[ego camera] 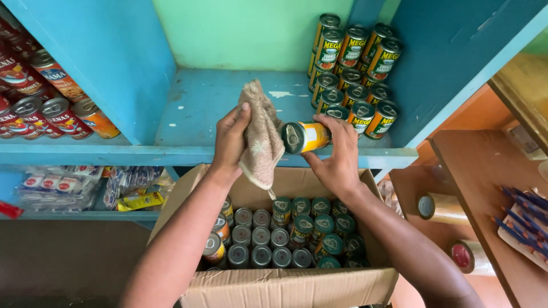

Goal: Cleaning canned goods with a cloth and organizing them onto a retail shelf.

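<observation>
Blue shelf (228, 145) behind; left hand (229, 140) clutches cloth (261, 137); right hand (338, 157) grips can (305, 137).

The scene is bright and evenly lit by soft, daylight-like light with no hard glare; the blue shelf (228, 108) shows only a faint sheen, and the tin lids in the cardboard box (297, 288) catch small dull reflections; the deepest shadow sits under the shelf at lower left, where the dark panel (68, 256) loses detail. The wide lens bends straight lines near the edges, so the shelf walls lean outward; the centre is sharp, while the pens (522, 219) and tape rolls (442, 208) at the right look slightly soft.
</observation>
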